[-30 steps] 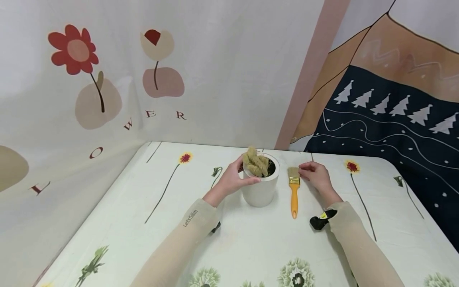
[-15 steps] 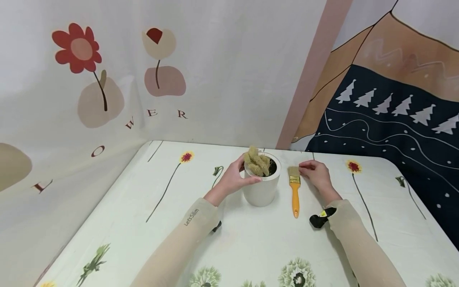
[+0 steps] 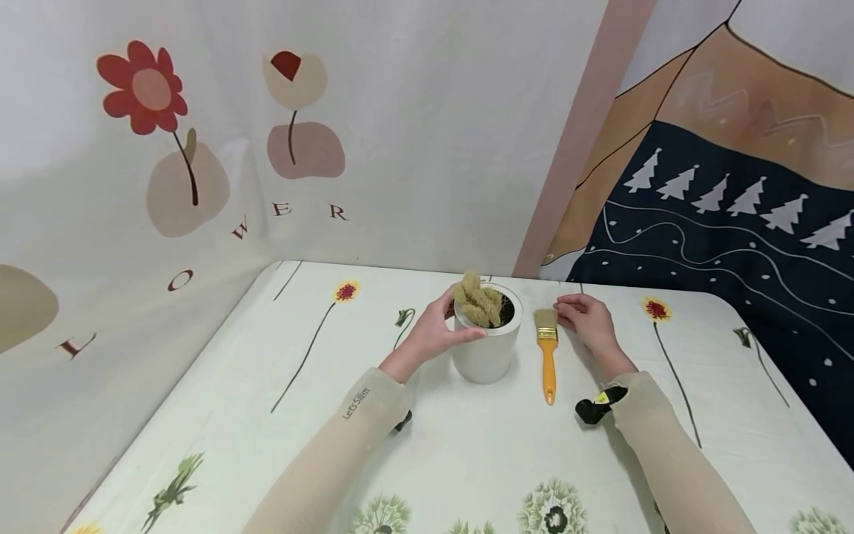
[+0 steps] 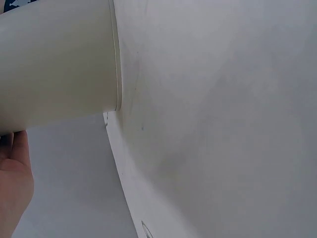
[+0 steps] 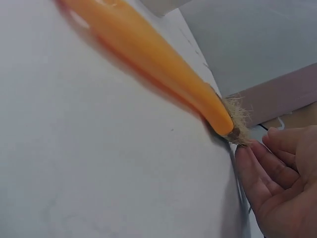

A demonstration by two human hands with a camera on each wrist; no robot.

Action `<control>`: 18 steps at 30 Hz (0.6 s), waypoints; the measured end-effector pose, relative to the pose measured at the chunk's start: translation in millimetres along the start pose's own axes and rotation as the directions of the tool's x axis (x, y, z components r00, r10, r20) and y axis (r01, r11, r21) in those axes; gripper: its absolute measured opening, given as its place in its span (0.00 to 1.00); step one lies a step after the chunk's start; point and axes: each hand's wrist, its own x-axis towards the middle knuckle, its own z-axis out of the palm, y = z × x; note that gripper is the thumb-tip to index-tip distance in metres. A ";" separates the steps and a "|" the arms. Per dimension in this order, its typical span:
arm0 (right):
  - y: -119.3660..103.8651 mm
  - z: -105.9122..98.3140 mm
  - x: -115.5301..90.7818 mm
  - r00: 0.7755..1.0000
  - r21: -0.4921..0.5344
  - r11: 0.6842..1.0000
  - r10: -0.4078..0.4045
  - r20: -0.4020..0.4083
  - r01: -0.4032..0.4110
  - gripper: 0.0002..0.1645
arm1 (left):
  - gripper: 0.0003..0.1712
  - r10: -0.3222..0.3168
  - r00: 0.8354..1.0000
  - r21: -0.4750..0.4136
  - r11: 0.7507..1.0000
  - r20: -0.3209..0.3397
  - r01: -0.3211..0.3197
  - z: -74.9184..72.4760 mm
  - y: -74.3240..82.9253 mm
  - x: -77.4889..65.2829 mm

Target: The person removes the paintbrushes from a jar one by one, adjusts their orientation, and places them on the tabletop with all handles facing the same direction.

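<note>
A white flower pot [image 3: 485, 356] stands on the table, with dark soil and a clump of fuzzy, tan dried plant [image 3: 477, 300] at its top. My left hand [image 3: 434, 326] grips the pot near its rim, thumb across the front and fingers round the left side; some fingertips are hidden. To the pot's right lies a flat paintbrush [image 3: 548, 363], its orange handle towards me. Beside its bristles [image 5: 239, 116] my right hand [image 3: 587, 322] rests with loosely bent fingers. The fingertips are at the bristle edge; whether they touch is hard to tell.
The table wears a white cloth [image 3: 467, 460] printed with flowers. Behind it hang a pale curtain [image 3: 414, 148] and a dark tree-printed panel [image 3: 720, 237]. A black wrist device [image 3: 594, 410] sits at the right cuff.
The right fingertips have shifted very slightly at the bristles. The pot, the brush and the left hand stay in place; the head view has tilted a little.
</note>
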 end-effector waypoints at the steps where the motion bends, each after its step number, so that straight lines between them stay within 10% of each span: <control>1: -0.8 -0.2 -0.9 1.000 0.001 1.000 -0.006 -0.005 0.006 0.21 | 0.71 0.002 1.000 0.000 1.000 0.001 -0.002 0.0 -0.4 0.1; 18: -18.1 -7.4 -8.6 0.995 0.069 0.993 -0.089 -0.036 0.091 0.24 | 0.68 0.008 1.000 0.007 1.000 -0.004 -0.008 1.2 -3.0 -0.2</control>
